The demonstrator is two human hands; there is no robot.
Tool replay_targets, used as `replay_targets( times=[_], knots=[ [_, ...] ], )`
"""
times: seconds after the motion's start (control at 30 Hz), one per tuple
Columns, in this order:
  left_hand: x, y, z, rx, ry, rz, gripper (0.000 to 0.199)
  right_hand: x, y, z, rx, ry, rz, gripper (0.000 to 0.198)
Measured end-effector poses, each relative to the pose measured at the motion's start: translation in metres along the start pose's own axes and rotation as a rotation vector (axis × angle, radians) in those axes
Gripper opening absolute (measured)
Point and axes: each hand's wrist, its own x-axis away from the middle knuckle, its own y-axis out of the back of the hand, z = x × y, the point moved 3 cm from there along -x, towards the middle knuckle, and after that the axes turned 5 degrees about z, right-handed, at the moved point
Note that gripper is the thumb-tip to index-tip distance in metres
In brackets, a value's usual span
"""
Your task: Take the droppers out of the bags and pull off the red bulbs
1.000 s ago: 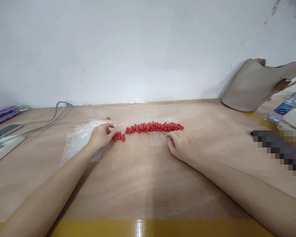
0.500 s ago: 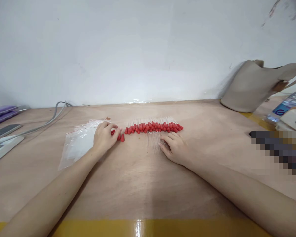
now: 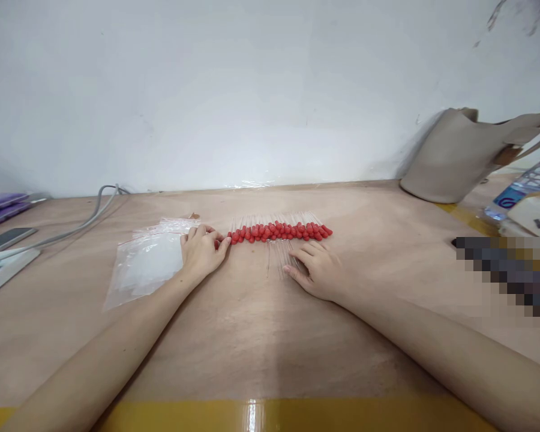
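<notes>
A row of red rubber bulbs (image 3: 276,230) with thin clear stems, which look like droppers, lies across the table. Some stems point to the wall; others (image 3: 275,261) point toward me. At the row's left end, my left hand (image 3: 204,249) has its fingers curled, closed around red bulbs partly hidden beneath them, and its thumb tip meets the end of the row. My right hand (image 3: 317,270) rests at the near-side stems, thumb and fingers apart and slightly bent. Its fingertips cover part of the stems.
Clear plastic zip bags (image 3: 144,264) lie left of my left hand. Farther left are a grey cable (image 3: 83,227), a white power strip (image 3: 11,270), a phone (image 3: 9,239) and purple packs (image 3: 2,207). At right stand a beige bag (image 3: 450,159) and a plastic bottle (image 3: 515,198).
My left hand has moved right, bringing the loose red bulbs up against the row's left end. My right hand stays nearly in place, its thumb slightly farther left.
</notes>
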Motion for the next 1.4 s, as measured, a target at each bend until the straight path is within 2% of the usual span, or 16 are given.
replay_targets(
  times=[0.2, 0.33, 0.4, 0.47, 0.57, 0.7, 0.8, 0.9, 1.13, 1.3, 1.4],
  knots=[
    [-0.003, -0.003, 0.005, 0.144, 0.126, -0.031, 0.034, 0.001, 0.001, 0.0, -0.026, 0.005, -0.007, 0.033],
    [-0.004, 0.0, 0.01, 0.21, 0.19, -0.107, 0.03, 0.001, -0.001, -0.002, -0.073, 0.009, -0.034, 0.033],
    [-0.002, 0.005, 0.007, 0.221, 0.175, -0.184, 0.027, 0.002, 0.001, -0.003, -0.121, 0.006, -0.103, 0.034],
    [0.005, 0.012, -0.001, 0.22, 0.095, -0.287, 0.023, 0.003, 0.005, -0.005, -0.16, -0.003, -0.209, 0.038],
    [0.02, 0.022, -0.023, 0.221, -0.15, -0.363, 0.017, 0.006, 0.012, -0.008, -0.154, 0.018, -0.339, 0.05],
    [0.042, 0.028, -0.056, 0.202, -0.521, -0.257, 0.01, 0.009, 0.02, -0.01, -0.073, 0.119, -0.372, 0.061],
    [0.052, 0.029, -0.069, 0.177, -0.686, -0.224, 0.006, 0.007, 0.02, -0.008, -0.05, 0.244, -0.289, 0.055],
    [0.054, 0.029, -0.071, 0.174, -0.749, -0.265, 0.004, 0.005, 0.017, -0.007, -0.04, 0.315, -0.191, 0.045],
    [0.055, 0.027, -0.069, 0.174, -0.851, -0.332, 0.002, 0.004, 0.008, -0.01, -0.033, 0.299, -0.094, 0.032],
    [0.053, 0.023, -0.07, 0.25, -0.837, -0.252, 0.009, 0.005, 0.005, -0.011, -0.076, 0.347, -0.128, 0.018],
    [0.052, 0.02, -0.075, 0.274, -0.828, -0.19, 0.028, 0.005, 0.004, -0.009, -0.097, 0.364, -0.157, 0.016]
  ],
)
